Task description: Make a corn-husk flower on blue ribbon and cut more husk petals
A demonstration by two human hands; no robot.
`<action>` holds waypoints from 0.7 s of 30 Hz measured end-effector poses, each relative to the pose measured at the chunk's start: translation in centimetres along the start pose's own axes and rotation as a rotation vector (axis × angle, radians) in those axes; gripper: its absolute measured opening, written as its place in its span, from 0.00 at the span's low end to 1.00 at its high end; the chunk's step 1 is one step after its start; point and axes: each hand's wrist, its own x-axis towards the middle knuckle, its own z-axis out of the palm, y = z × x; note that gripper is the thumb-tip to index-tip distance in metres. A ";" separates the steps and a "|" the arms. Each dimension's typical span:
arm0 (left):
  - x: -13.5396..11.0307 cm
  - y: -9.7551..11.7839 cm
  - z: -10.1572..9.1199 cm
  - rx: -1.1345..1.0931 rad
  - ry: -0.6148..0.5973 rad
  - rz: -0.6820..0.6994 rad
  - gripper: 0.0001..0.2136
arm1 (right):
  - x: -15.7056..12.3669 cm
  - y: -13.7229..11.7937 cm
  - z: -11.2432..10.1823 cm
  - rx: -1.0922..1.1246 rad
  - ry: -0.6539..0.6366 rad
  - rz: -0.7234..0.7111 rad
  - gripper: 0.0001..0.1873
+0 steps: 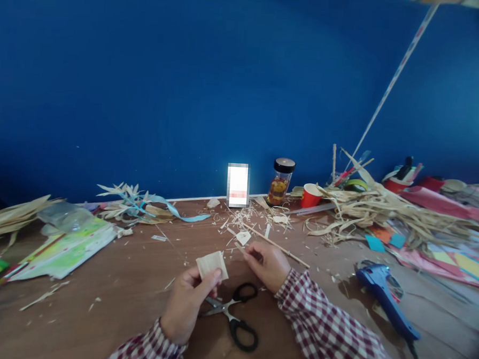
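Observation:
My left hand (193,297) pinches a small, flat, roughly square piece of pale straw-like husk (211,264) between thumb and fingers. Apart from it, to the right, my right hand (269,264) is closed in a pinch on a small pale strip (239,247) that sticks out past the fingertips. Black-handled scissors (228,309) lie spread on the table below and between my hands. Just beyond the right hand is a thin stick (278,247), with pale scraps (243,237) near it.
A blue glue gun (386,297) lies at the right, its cord running toward me. Farther back stand a jar (280,184) and a red paper cup (311,196). Dried husks (382,214) pile up at right; a plastic bag (67,217) and papers lie at left, before a blue wall (167,90).

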 end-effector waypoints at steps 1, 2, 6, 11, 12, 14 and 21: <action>0.1 0.1 -0.1 -0.024 0.023 0.000 0.10 | 0.2 0.3 -0.4 -0.034 0.023 0.006 0.11; 0.2 0.2 -0.3 -0.055 0.058 -0.003 0.10 | 0.4 0.7 -0.9 -0.068 0.052 0.018 0.11; 0.6 0.8 -0.8 -0.214 0.219 -0.035 0.12 | 1.4 3.0 -3.2 -0.223 0.187 0.101 0.12; 0.9 1.0 -0.8 -0.266 0.225 -0.098 0.15 | 2.1 6.5 -6.0 -0.369 0.254 0.248 0.14; 0.9 0.9 -0.7 -0.252 0.214 -0.104 0.15 | 2.1 6.9 -6.4 -0.391 0.255 0.281 0.14; 0.9 0.7 -0.6 -0.220 0.196 -0.111 0.16 | 2.0 7.4 -6.9 -0.424 0.242 0.321 0.14; 0.9 0.0 -0.7 -0.110 0.196 -0.093 0.15 | 1.9 5.9 -5.2 -0.493 0.126 0.380 0.09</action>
